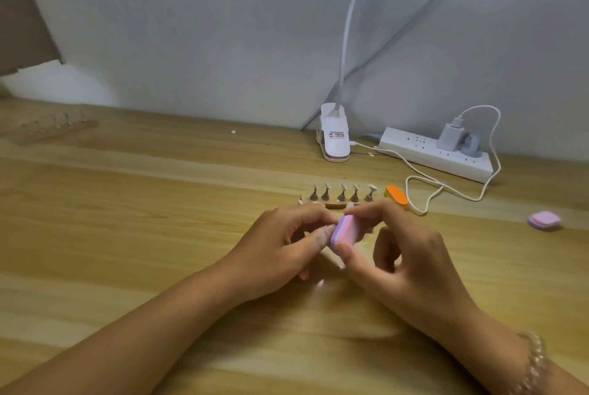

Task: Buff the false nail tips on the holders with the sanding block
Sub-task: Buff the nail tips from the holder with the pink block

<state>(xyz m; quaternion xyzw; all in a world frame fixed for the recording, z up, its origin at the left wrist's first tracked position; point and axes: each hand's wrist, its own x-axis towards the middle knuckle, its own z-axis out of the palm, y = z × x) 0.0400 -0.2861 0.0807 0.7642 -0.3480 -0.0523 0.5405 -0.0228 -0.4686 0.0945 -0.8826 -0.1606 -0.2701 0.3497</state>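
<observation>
- The right hand (404, 260) pinches the pink-and-purple sanding block (343, 232) between thumb and forefinger, just above the wooden desk (159, 203).
- The left hand (280, 251) curls in against the block's left edge; I cannot tell what it grips.
- Just behind, five false nail tips on metal holders (341, 194) stand in a row.

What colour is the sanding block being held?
The sanding block is pink with a purple layer; head view.

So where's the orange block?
In the head view, the orange block lies right of centre, beside the right end of the nail holder row, near the white cable.
</observation>
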